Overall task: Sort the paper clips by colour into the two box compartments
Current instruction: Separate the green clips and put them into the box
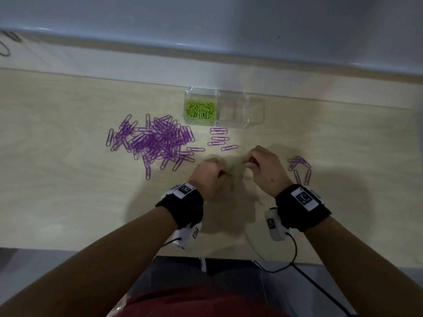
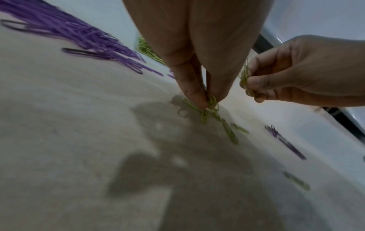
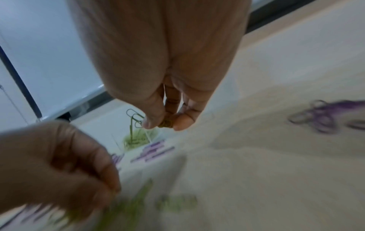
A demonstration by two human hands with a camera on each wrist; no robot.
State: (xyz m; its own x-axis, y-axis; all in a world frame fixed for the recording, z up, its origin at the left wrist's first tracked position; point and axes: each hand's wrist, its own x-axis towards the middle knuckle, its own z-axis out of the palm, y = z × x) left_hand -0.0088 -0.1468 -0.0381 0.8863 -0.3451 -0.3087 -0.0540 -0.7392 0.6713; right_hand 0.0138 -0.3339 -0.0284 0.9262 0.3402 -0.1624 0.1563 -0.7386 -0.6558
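While both hands pinch green clips (image 2: 212, 104) (centre frame), we gather strays, left hand (image 1: 209, 173), right hand (image 1: 263, 167), before boxing.

1. Dim overall, with a muted grey-blue cast in the head view.
2. Broad soft shadows on the table (image 1: 68, 202) near the wrists, darker beneath both hands.
3. Faint glare streaks along the far wall edge.
4. Wide-angle bending at the borders of every view.
5. Heavy motion blur in the right wrist view, smearing the left hand (image 3: 51, 168) and nearby green clips (image 3: 175, 203).
6. Soft focus on the purple pile (image 2: 79, 34) in the left wrist view.
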